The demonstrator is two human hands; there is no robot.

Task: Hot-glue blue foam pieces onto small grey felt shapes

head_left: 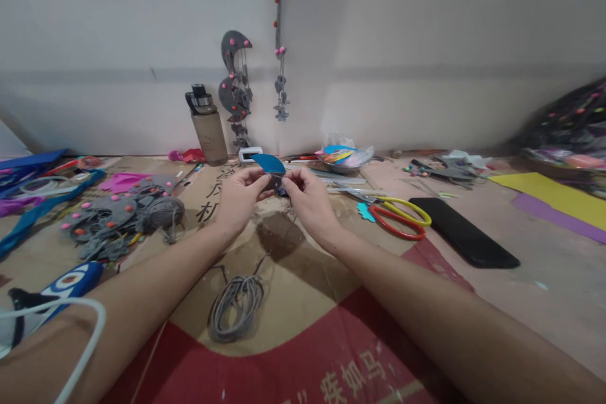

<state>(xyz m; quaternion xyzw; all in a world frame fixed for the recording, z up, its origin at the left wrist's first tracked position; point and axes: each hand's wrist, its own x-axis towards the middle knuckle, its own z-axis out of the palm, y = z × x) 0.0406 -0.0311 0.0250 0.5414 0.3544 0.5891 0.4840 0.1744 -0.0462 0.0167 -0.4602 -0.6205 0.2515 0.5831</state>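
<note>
Both hands meet above the middle of the cardboard. My left hand (pixel 242 197) pinches a blue curved cutout (pixel 269 163) with a dark grey piece just under it. My right hand (pixel 307 199) is closed at the right end of the same piece, thumb against fingers. Its fingertips hide most of what lies between them, and a thin cord seems to hang down there. Below the hands, a coiled grey cord (pixel 235 308) lies on the cardboard, one end running up toward them.
Scissors (pixel 402 218) with red and yellow handles and a black phone (pixel 464 231) lie right. Grey felt pieces with pompoms (pixel 111 218) lie left. A bottle (pixel 208 132) stands at the wall, beside hanging moon-shaped decorations (pixel 233 98). A blue glue gun (pixel 71 284) is near my left forearm.
</note>
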